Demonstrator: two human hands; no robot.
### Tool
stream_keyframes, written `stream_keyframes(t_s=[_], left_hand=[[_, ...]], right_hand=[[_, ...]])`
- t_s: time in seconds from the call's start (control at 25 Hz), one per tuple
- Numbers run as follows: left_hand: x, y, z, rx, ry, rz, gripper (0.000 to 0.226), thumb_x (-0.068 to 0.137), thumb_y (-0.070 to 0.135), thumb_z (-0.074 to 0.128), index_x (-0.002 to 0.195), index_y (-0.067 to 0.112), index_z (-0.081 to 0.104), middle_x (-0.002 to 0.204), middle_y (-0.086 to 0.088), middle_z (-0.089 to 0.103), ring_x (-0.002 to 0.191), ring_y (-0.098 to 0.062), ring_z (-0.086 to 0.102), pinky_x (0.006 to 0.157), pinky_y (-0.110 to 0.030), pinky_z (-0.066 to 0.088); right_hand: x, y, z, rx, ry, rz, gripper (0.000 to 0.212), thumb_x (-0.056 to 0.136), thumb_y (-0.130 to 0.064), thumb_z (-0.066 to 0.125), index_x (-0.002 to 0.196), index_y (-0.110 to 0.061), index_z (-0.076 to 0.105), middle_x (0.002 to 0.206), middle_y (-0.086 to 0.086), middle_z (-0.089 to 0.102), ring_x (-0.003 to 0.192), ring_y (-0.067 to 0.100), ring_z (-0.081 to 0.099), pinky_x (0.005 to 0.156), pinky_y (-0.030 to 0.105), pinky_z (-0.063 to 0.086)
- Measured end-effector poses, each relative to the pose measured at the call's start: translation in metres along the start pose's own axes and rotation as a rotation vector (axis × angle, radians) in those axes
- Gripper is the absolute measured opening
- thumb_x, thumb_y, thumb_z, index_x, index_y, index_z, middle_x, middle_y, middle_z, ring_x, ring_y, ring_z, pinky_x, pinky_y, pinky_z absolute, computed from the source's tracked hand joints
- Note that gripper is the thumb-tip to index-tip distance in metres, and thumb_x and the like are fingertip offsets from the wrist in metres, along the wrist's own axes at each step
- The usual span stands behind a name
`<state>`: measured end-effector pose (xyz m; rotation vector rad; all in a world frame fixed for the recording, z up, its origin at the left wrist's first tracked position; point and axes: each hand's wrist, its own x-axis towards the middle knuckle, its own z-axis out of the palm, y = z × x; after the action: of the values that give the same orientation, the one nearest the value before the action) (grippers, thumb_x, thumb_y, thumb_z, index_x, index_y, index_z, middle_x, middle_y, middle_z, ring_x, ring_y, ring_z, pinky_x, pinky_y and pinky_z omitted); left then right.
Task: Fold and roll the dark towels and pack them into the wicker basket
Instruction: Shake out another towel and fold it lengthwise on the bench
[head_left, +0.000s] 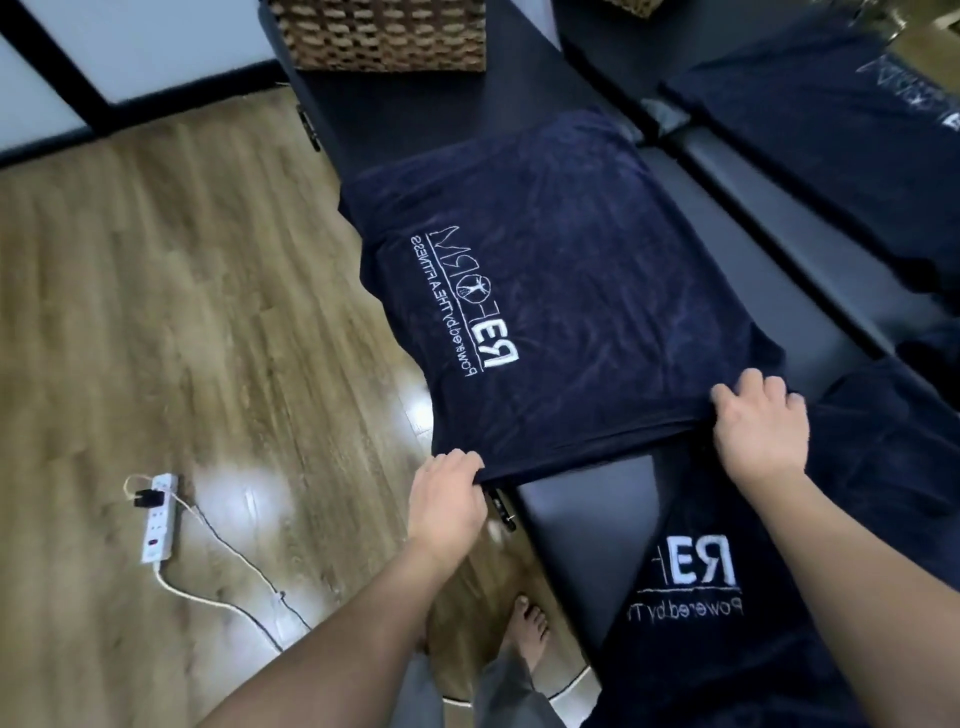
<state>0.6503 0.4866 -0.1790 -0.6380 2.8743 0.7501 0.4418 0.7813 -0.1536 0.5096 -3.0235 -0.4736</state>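
Left hand (449, 488), right hand (758, 426) pinch towel (561, 291) near edge on bench (582, 499); fingertips hidden under hem; wicker basket (379, 34) cropped at top.

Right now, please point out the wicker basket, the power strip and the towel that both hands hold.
wicker basket (379, 34), head view, on its woven front wall.
power strip (158, 519), head view, on its white body.
towel (571, 291), head view, on the plain cloth beside the logo.

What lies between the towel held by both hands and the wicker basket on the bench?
In the head view, only a bare stretch of dark bench separates the towel from the wicker basket.
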Motion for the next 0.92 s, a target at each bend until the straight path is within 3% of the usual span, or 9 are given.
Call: stream_keyframes(t_s=[0.08,0.16,0.32,0.44,0.56,0.76,0.92], left_hand=[[0.004,0.000,-0.011,-0.174,0.050,-0.051,0.028,0.081,-0.001,0.045,0.092,0.019,0.060,0.088,0.004,0.056,0.088,-0.025,0.055,0.081,-0.038,0.045],[0.011,-0.003,-0.024,-0.358,0.102,-0.078,0.032,0.081,-0.003,0.042,0.087,0.024,0.057,0.086,0.006,0.058,0.085,-0.021,0.056,0.076,-0.030,0.043],[0.037,-0.017,-0.065,-0.486,0.217,-0.035,0.033,0.090,-0.003,0.045,0.103,0.019,0.066,0.098,0.006,0.067,0.092,-0.012,0.059,0.081,-0.022,0.041],[0.062,-0.024,-0.098,-0.450,0.311,0.011,0.026,0.095,0.009,0.046,0.105,0.021,0.067,0.097,0.007,0.069,0.090,-0.011,0.062,0.081,-0.025,0.045],[0.087,-0.020,-0.127,-0.456,0.330,-0.059,0.023,0.101,0.016,0.046,0.101,0.028,0.065,0.090,0.006,0.070,0.078,-0.010,0.064,0.069,-0.025,0.051],[0.146,-0.038,-0.156,-0.407,0.398,-0.012,0.018,0.100,0.016,0.049,0.105,0.023,0.065,0.096,0.008,0.070,0.091,-0.020,0.064,0.085,-0.039,0.051],[0.206,-0.058,-0.176,-0.426,0.389,0.010,0.017,0.100,0.015,0.051,0.106,0.023,0.066,0.096,0.011,0.068,0.091,-0.016,0.063,0.083,-0.031,0.047]], right_hand=[[0.011,0.007,-0.012,0.009,-0.036,0.094,0.018,0.083,-0.003,0.063,0.097,-0.010,0.071,0.095,0.019,0.051,0.088,0.039,0.048,0.072,0.045,0.036],[0.026,0.015,-0.026,0.098,-0.052,0.142,0.027,0.088,-0.009,0.060,0.113,-0.014,0.071,0.100,0.019,0.058,0.091,0.040,0.055,0.072,0.043,0.038],[0.059,0.027,-0.063,0.349,-0.038,0.185,0.040,0.095,-0.018,0.051,0.132,-0.025,0.063,0.100,0.020,0.069,0.091,0.041,0.064,0.068,0.038,0.039],[0.083,0.020,-0.094,0.483,0.032,0.265,0.037,0.098,-0.025,0.047,0.132,-0.027,0.062,0.103,0.026,0.068,0.094,0.047,0.064,0.079,0.045,0.048],[0.107,0.006,-0.117,0.645,0.090,0.354,0.034,0.099,-0.024,0.045,0.127,-0.020,0.063,0.107,0.026,0.067,0.097,0.048,0.063,0.086,0.052,0.051],[0.159,-0.020,-0.145,0.784,0.139,0.420,0.032,0.096,-0.027,0.045,0.123,-0.023,0.062,0.108,0.021,0.069,0.103,0.044,0.063,0.090,0.049,0.049],[0.215,-0.044,-0.148,0.936,0.181,0.473,0.038,0.084,-0.041,0.035,0.116,-0.036,0.055,0.091,0.009,0.075,0.090,0.035,0.070,0.088,0.047,0.056]])
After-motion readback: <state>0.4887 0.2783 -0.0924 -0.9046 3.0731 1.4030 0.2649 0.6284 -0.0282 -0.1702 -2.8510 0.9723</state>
